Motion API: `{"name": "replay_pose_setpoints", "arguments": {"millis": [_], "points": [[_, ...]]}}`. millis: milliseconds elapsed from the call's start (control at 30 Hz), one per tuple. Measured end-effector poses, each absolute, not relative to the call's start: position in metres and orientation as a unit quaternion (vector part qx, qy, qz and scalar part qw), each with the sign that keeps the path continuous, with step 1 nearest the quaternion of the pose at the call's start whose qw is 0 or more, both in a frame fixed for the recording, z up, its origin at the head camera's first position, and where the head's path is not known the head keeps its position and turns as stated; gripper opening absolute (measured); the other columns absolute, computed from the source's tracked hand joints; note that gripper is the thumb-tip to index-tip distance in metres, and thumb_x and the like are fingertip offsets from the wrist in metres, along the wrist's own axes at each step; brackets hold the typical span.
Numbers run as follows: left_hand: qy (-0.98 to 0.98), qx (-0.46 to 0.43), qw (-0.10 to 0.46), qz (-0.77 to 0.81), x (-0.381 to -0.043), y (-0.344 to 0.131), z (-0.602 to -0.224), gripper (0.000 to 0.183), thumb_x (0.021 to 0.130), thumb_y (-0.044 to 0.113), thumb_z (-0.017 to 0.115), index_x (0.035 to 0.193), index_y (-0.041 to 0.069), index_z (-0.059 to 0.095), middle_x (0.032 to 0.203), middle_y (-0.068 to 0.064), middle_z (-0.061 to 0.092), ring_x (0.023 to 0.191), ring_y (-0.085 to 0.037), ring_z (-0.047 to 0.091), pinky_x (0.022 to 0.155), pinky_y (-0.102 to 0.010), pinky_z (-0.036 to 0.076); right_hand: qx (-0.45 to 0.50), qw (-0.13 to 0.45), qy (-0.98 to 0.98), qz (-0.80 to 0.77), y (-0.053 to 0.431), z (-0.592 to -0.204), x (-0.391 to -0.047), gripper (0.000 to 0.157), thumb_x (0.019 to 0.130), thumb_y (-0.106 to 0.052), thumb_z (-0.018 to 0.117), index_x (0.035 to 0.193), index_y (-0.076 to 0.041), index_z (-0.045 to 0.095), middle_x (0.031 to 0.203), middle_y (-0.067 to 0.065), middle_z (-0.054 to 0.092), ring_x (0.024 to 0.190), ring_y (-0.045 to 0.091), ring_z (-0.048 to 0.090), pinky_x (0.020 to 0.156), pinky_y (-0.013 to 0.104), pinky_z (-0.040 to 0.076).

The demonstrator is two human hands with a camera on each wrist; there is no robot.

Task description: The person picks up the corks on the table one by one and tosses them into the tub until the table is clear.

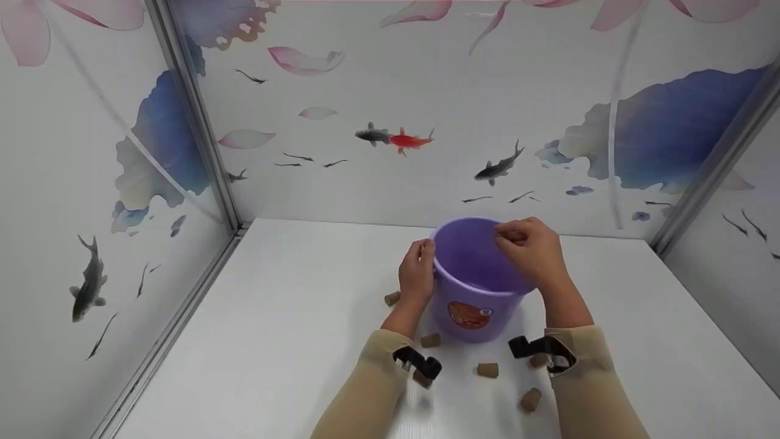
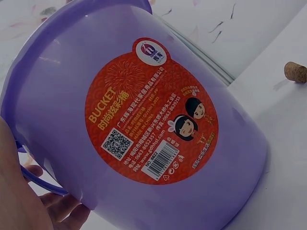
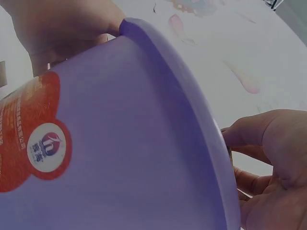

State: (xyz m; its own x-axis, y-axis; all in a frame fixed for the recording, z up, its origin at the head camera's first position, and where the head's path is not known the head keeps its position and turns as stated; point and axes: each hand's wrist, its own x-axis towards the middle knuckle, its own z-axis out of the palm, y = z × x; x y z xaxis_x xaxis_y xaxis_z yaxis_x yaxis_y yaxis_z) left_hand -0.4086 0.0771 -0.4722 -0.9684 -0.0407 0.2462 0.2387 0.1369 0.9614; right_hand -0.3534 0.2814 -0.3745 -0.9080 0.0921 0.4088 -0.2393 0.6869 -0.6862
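A purple bucket (image 1: 478,317) with a round red label stands upright on the white table. My left hand (image 1: 418,274) grips its left side near the rim, and in the left wrist view the fingers (image 2: 67,211) curl beside the bucket's purple handle (image 2: 43,182). Over the right part of the opening is my right hand (image 1: 536,250), thumb and fingers drawn together. A brown sliver of what looks like a cork (image 3: 230,154) shows between them, mostly hidden by the rim. Several cork stoppers (image 1: 487,370) lie around the bucket's base.
Another cork (image 1: 392,298) lies left of the bucket, and one (image 1: 531,400) lies toward the near side. White panels painted with fish and petals enclose the table (image 1: 274,305) at the back and sides. Metal posts (image 1: 207,134) mark the corners.
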Motion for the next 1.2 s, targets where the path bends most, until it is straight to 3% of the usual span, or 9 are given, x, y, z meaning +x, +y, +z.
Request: {"name": "replay_pose_setpoints", "arguments": {"millis": [633,700,800,933,1200], "points": [[-0.75,-0.071,0.119,-0.647,-0.408,0.081,-0.472,0.045,0.111,0.044,0.044,0.132,0.012,0.069,0.132,-0.009,0.073,0.122,-0.027,0.067,0.104,-0.049,0.054,0.048,0.214,-0.904,0.367,0.271,-0.383,-0.353,0.02,0.098,-0.01,0.073,0.115,-0.004,0.081,0.109,0.017,0.065,0.1,0.031,0.073,0.079,0.008,0.047],[-0.751,-0.071,0.12,-0.646,-0.408,0.081,-0.472,0.045,0.111,0.044,0.044,0.131,0.012,0.07,0.133,-0.01,0.073,0.124,-0.028,0.067,0.104,-0.05,0.054,0.048,0.212,-0.904,0.368,0.271,-0.384,-0.353,0.021,0.098,-0.01,0.073,0.116,-0.004,0.081,0.109,0.017,0.065,0.101,0.031,0.073,0.082,0.013,0.051],[-0.751,-0.071,0.118,-0.646,-0.408,0.08,-0.473,0.046,0.111,0.044,0.044,0.132,0.012,0.069,0.135,-0.011,0.072,0.126,-0.029,0.066,0.105,-0.05,0.054,0.047,0.205,-0.903,0.375,0.271,-0.385,-0.353,0.022,0.098,-0.009,0.073,0.117,-0.002,0.08,0.112,0.019,0.064,0.105,0.034,0.074,0.09,0.03,0.06],[-0.75,-0.074,0.115,-0.647,-0.408,0.08,-0.473,0.047,0.111,0.046,0.043,0.132,0.013,0.069,0.135,-0.01,0.072,0.127,-0.029,0.065,0.106,-0.05,0.053,0.047,0.203,-0.903,0.376,0.271,-0.386,-0.352,0.024,0.097,-0.008,0.072,0.119,-0.001,0.079,0.116,0.024,0.063,0.112,0.042,0.073,0.098,0.053,0.059],[-0.75,-0.068,0.116,-0.648,-0.41,0.077,-0.475,0.046,0.111,0.046,0.043,0.131,0.015,0.07,0.132,-0.008,0.073,0.123,-0.027,0.066,0.104,-0.049,0.053,0.043,0.205,-0.907,0.366,0.272,-0.384,-0.346,0.024,0.097,-0.008,0.071,0.119,-0.003,0.079,0.122,0.024,0.063,0.116,0.046,0.071,0.099,0.058,0.058]]}}
